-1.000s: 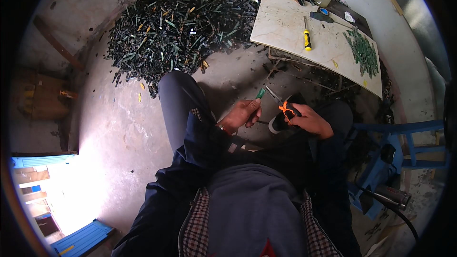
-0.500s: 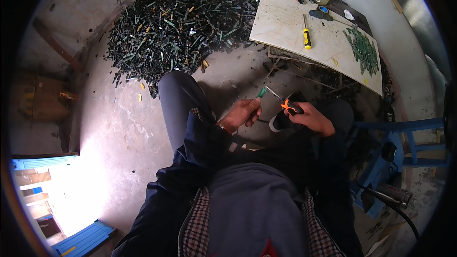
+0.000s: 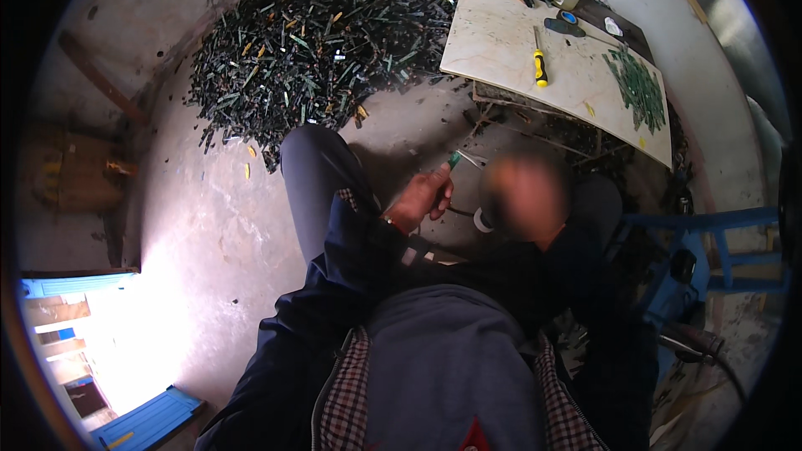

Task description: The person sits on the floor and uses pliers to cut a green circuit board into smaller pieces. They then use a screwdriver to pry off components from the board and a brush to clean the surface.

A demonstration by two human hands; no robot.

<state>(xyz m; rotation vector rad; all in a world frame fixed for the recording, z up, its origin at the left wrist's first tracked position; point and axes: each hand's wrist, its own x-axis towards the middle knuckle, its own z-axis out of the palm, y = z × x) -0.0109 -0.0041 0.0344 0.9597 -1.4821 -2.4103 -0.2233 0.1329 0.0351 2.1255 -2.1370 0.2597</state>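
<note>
In front of my knees, my left hand (image 3: 424,197) pinches a small green strip (image 3: 454,159), which looks like a narrow circuit board. My right hand (image 3: 535,196) is heavily blurred around an orange and black handle. From that blur the thin metal shaft of a screwdriver (image 3: 473,158) reaches left, its tip at or close to the green strip. I cannot tell whether they touch. The fingers of the right hand cannot be made out singly.
A large heap of dark strips (image 3: 309,50) covers the floor ahead. On a pale board (image 3: 501,38) at right lie a yellow and black screwdriver (image 3: 540,68), a dark-handled tool (image 3: 565,26) and a green pile of strips (image 3: 637,90). A blue chair (image 3: 710,221) stands right.
My right hand, now blurred, has come slightly up with the screwdriver still in it. My left hand and the green strip have shifted a little to the left.
</note>
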